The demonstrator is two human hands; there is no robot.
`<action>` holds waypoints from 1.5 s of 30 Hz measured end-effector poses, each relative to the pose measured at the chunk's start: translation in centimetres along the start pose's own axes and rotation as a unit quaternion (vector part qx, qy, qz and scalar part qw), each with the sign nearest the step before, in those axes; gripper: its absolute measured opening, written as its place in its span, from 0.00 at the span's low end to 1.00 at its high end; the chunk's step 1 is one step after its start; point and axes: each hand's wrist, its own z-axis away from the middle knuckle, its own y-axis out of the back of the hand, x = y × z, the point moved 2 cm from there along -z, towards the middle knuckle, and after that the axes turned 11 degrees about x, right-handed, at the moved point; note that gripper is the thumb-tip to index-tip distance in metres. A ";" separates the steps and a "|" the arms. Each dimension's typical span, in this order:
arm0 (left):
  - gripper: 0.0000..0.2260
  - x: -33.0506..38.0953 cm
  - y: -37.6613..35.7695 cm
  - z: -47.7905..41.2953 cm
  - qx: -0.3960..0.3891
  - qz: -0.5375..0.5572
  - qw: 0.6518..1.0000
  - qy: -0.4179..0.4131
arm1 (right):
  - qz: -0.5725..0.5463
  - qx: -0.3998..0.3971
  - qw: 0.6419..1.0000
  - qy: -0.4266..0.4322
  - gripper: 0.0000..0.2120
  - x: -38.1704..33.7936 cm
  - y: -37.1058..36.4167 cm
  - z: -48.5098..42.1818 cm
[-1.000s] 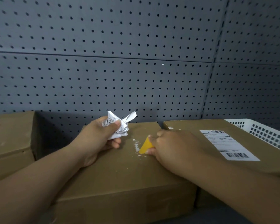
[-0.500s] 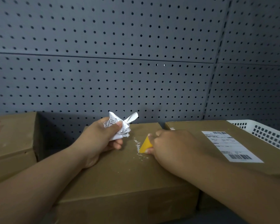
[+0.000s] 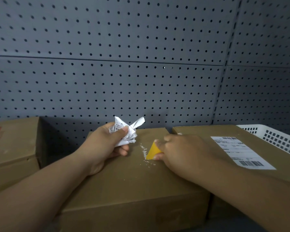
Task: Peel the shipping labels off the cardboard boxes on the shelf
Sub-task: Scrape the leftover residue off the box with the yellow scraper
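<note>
Status: the middle box (image 3: 124, 178) is right in front of me, its top bare apart from residue. My left hand (image 3: 104, 146) is closed round the crumpled label (image 3: 124, 133), thumb on top, wrist over the box top. My right hand (image 3: 181, 151) pinches a yellow scraper (image 3: 153, 150), blade edge down on the cardboard and facing left. A thin line of white paper scraps (image 3: 144, 152) lies right at the blade edge, between the two hands and closer to the right one.

Geometry that matters for the next label: the intact label (image 3: 241, 152) is on the right box (image 3: 206, 130), which stands just beside the middle box. It lies to the right of my right hand, behind the scraper's working edge, so the blade faces the wrong way for it. The label's long axis runs far-left to near-right, with the big barcode at the near end. The right hand is clearly nearer; the left is well apart and full.

My read: clear the residue, then turn the scraper and get under the label's left long edge or a corner on that side. The left hand should dump the wad first, maybe into the white basket (image 3: 274, 138) beyond the right box, otherwise I have no free fingers to pull. Risk: the blade gouging the cardboard.

The left box (image 3: 12, 141) shows no white label on the faces I can see.
</note>
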 end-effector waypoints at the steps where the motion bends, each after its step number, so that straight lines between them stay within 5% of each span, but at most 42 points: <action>1: 0.08 0.0 0.0 0.0 0.000 -0.001 1.000 0.000 | 0.006 0.003 1.000 -0.004 0.25 0.2 0.0 -0.2; 45: 0.08 0.2 -0.1 0.2 0.004 -0.003 1.000 0.012 | 0.037 0.023 0.995 0.091 0.27 0.8 -0.1 -0.1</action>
